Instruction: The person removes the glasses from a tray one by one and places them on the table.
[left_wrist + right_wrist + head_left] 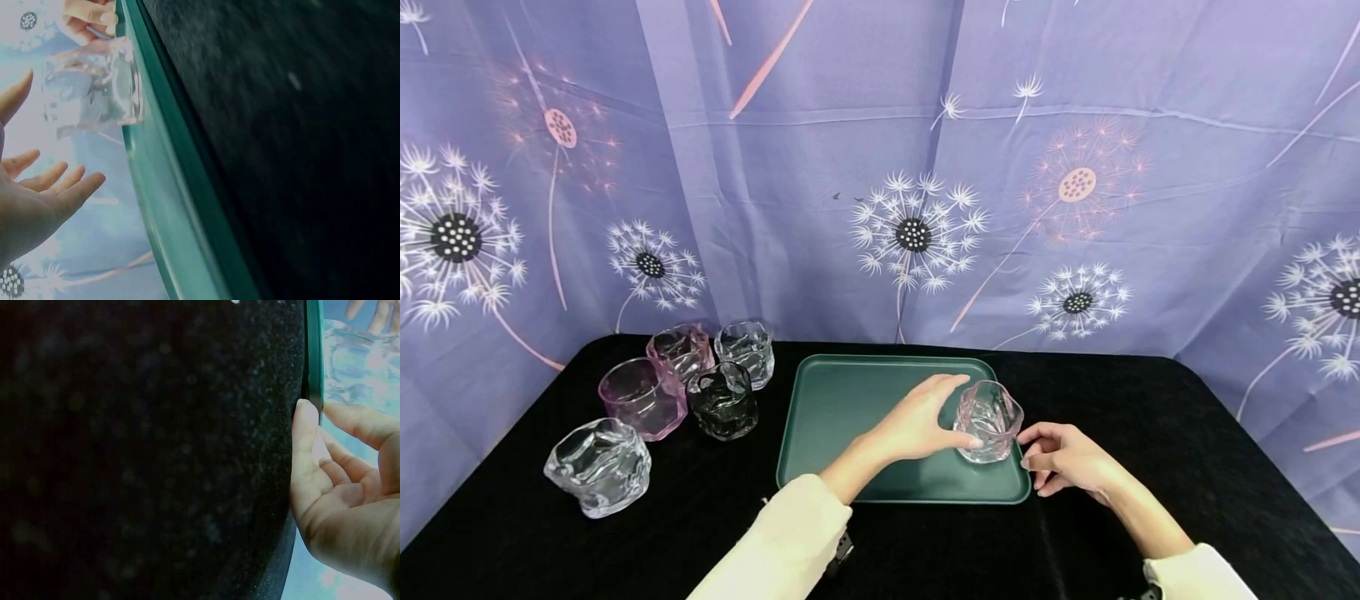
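Observation:
A clear, faintly pink glass with a wavy surface stands upright at the right end of a green tray. My left hand hovers over the tray just left of the glass, thumb and fingers spread. In the left wrist view a gap shows between this hand and the glass. At the tray's right edge, my right hand pinches the rim between thumb and fingertips. The right wrist view shows the rim between the fingers of that hand.
Left of the tray stand several more glasses: a clear one in front, a purple one, a dark grey one, a pink one and another clear one. A black cloth covers the table, and a patterned curtain hangs behind.

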The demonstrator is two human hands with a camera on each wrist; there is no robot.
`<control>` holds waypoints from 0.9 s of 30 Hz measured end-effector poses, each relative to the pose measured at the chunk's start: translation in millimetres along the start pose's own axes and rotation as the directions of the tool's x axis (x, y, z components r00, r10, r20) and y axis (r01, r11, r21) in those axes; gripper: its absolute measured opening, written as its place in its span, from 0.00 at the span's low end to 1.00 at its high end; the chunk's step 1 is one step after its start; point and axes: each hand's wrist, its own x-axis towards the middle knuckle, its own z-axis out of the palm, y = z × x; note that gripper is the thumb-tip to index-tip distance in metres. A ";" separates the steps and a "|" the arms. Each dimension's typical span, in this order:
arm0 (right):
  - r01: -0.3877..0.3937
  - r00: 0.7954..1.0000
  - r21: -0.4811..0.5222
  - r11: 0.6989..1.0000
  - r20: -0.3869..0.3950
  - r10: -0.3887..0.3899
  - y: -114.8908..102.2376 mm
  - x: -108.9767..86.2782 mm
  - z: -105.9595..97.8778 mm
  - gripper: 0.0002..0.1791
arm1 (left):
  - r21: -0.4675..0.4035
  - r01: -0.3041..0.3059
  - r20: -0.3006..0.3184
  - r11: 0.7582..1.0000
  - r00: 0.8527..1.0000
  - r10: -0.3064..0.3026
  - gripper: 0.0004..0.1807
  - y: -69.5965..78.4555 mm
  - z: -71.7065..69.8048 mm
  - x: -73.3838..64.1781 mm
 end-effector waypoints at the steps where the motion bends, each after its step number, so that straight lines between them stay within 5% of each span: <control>1: 0.003 1.000 0.001 1.000 0.001 -0.003 0.0 0.2 0.0 0.21 | 0.000 -0.004 -0.001 1.000 1.000 0.004 0.43 1.5 2.6 2.4; 9: 0.000 1.000 -0.001 1.000 -0.001 0.000 1.3 1.1 -0.1 0.21 | 0.009 -0.034 -0.030 0.999 0.999 0.034 0.43 7.2 17.7 16.3; 27: 0.010 1.000 -0.009 1.000 0.004 -0.010 -0.3 -0.2 0.9 0.20 | 0.000 0.000 -0.041 1.000 0.999 0.000 0.46 11.6 23.8 22.6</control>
